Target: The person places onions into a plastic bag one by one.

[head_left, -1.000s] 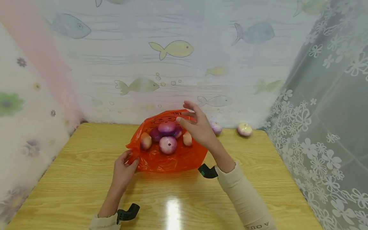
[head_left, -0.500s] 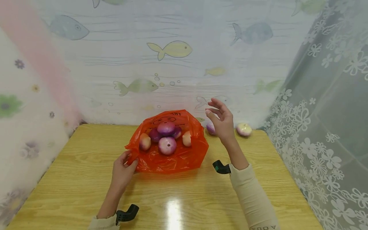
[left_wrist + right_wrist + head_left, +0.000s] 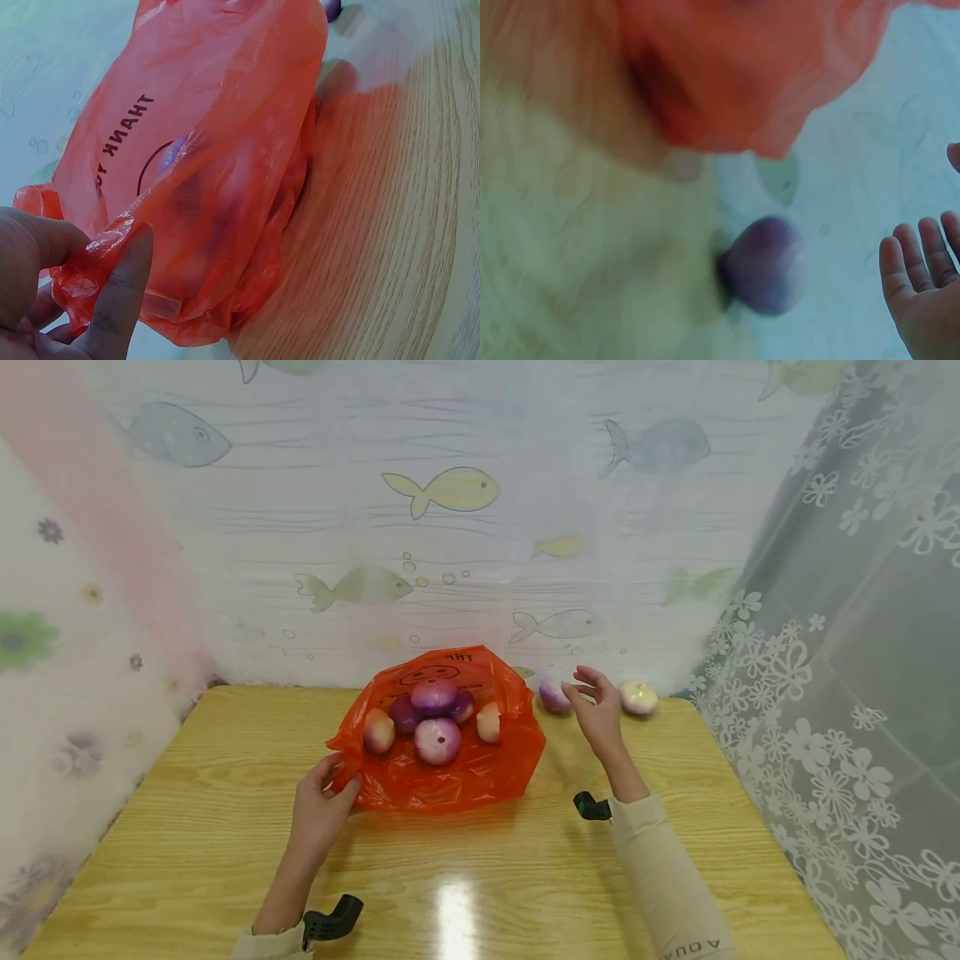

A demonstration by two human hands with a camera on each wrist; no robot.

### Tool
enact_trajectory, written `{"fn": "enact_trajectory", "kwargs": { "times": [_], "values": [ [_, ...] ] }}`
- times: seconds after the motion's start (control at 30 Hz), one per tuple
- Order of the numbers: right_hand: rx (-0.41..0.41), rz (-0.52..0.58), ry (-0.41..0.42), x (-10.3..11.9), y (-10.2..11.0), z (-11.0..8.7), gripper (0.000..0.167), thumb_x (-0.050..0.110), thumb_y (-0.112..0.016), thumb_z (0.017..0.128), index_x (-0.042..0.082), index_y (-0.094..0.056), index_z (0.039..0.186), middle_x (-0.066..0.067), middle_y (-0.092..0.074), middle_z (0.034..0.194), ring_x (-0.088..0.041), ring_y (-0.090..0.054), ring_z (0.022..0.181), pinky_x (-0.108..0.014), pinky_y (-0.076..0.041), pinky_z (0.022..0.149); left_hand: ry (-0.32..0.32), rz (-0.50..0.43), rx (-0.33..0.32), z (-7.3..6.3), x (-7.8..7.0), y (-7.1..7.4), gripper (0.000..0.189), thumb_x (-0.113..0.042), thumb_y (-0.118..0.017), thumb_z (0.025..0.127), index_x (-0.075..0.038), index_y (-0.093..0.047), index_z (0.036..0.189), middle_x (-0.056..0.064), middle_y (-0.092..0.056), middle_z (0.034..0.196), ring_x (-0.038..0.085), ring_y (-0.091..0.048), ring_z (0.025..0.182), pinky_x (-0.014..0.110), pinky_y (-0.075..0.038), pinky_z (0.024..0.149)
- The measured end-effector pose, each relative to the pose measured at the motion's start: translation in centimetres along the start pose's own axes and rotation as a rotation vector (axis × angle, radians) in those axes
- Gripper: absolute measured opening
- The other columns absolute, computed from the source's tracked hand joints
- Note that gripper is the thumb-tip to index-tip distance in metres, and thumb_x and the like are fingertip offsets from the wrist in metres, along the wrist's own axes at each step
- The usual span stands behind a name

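A red plastic bag [image 3: 450, 789] lies on the table with its mouth towards me, several purple and pale onions [image 3: 437, 741] inside. My left hand [image 3: 322, 802] pinches the bag's left edge; in the left wrist view the film is bunched between thumb and fingers [image 3: 120, 292]. My right hand [image 3: 600, 718] hovers right of the bag, fingers loosely bent and holding nothing. Just beyond its fingertips sits a purple onion [image 3: 552, 695], also seen in the right wrist view as a blurred onion [image 3: 767, 266], apart from the hand. Another pale onion [image 3: 639, 698] sits farther right.
The wooden table [image 3: 187, 827] ends at the back against a fish-print curtain [image 3: 450, 552]. At the right hangs a flower-patterned sheer curtain [image 3: 847, 760]. Each wrist carries a black camera mount, such as the left mount [image 3: 333, 918].
My right hand has drawn away from the bag's right side, moving right and then down beside the purple onion. The left hand keeps its grip on the bag edge.
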State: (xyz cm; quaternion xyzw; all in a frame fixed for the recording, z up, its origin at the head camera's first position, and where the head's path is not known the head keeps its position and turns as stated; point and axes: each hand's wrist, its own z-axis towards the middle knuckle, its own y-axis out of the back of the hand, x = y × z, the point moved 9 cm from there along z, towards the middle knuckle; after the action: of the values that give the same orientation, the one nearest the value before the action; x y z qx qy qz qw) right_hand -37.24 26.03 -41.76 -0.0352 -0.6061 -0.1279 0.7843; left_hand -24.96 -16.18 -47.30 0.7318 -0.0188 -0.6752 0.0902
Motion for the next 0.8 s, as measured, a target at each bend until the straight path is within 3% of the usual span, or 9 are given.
{"fn": "enact_trajectory", "kwargs": {
  "times": [0.23,0.4,0.6,0.8],
  "values": [
    [-0.061,-0.097,-0.086,-5.6,2.3,0.4,0.054,0.007,-0.072,0.093,-0.008,-0.051,0.14,-0.03,-0.05,0.143,-0.04,-0.053,0.121,-0.008,-0.047,0.074,-0.01,0.001,0.004,-0.1,-0.1,0.0,0.048,-0.005,-0.053,0.104,-0.002,-0.041,0.15,0.023,-0.05,0.146,0.026,-0.068,0.111,0.023,-0.06,0.077],
    [-0.078,-0.127,-0.211,-9.3,4.1,0.3,0.067,0.014,-0.075,0.092,-0.005,-0.044,0.148,-0.026,-0.044,0.15,-0.04,-0.047,0.129,-0.023,-0.046,0.088,-0.004,0.011,0.003,0.0,0.0,0.0,0.048,-0.005,-0.054,0.103,-0.002,-0.041,0.15,0.023,-0.05,0.147,0.027,-0.068,0.112,0.022,-0.06,0.078],
    [-0.047,-0.124,-0.264,-10.5,4.5,0.4,0.077,0.014,-0.075,0.092,-0.004,-0.033,0.154,-0.027,-0.036,0.155,-0.041,-0.041,0.134,-0.046,-0.041,0.108,-0.006,0.002,0.004,0.0,-0.1,-0.1,0.048,-0.005,-0.054,0.103,-0.002,-0.041,0.15,0.023,-0.05,0.146,0.028,-0.068,0.111,0.023,-0.06,0.078],
    [-0.013,-0.144,-0.283,-10.8,4.3,1.2,0.084,0.017,-0.076,0.091,-0.005,-0.028,0.156,-0.027,-0.033,0.159,-0.041,-0.039,0.14,-0.049,-0.039,0.115,0.011,-0.004,0.01,0.0,0.0,-0.3,0.049,-0.006,-0.054,0.104,-0.003,-0.04,0.151,0.023,-0.049,0.147,0.027,-0.068,0.11,0.024,-0.06,0.078]
  ]
}}
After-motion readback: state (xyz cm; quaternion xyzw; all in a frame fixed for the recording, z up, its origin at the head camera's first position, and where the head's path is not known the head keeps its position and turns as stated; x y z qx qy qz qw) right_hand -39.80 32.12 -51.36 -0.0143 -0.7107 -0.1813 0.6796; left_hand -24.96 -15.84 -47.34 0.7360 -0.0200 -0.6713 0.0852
